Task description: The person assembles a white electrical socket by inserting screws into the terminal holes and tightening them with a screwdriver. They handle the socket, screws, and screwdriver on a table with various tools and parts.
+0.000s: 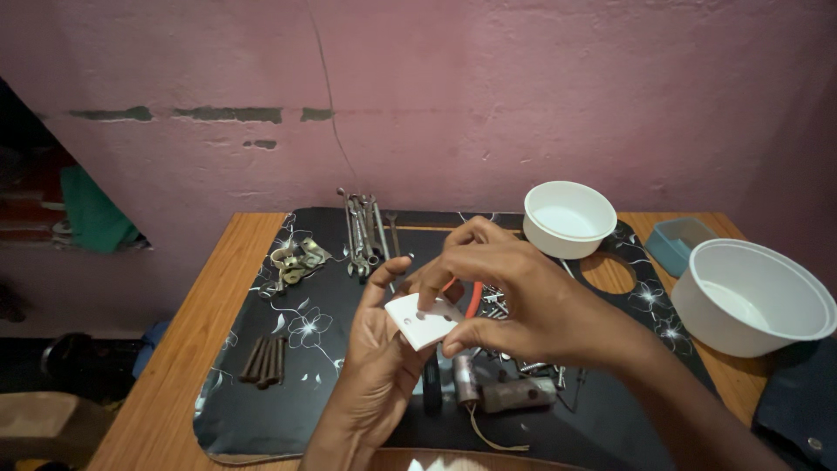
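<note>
A: We hold the small white plate (423, 321) between both hands, raised above the black floral mat (235, 384); our left hand (379, 353) cups it from seven o'clock, thumb up along its edge; our right hand (510, 296) closes over it from two o'clock, fingertips pinched on its top and lower corner.

B: So both grips are closed on the plate; it looks flat, smooth and matt, squarish with rounded corners and a few small drilled holes. We judge the step as fitting or checking something at those holes; a red piece shows just behind it, though we cannot tell what it is.

A: Any further move calls for a steady pinch and a fine alignment; the holes are small.

B: Outward, then: under the hands at six o'clock lie dull metal cylinders (514, 394) and scattered screws; at nine o'clock a bundle of dark rods (264, 360); at eleven, brassy clamps (295, 260); at twelve, steel spanners (364, 234).

A: At one o'clock a small white bowl (568, 218); at three a larger white tub (750, 296), with a blue-grey tray (678, 242) between them; all on the wooden table (174, 340).
</note>
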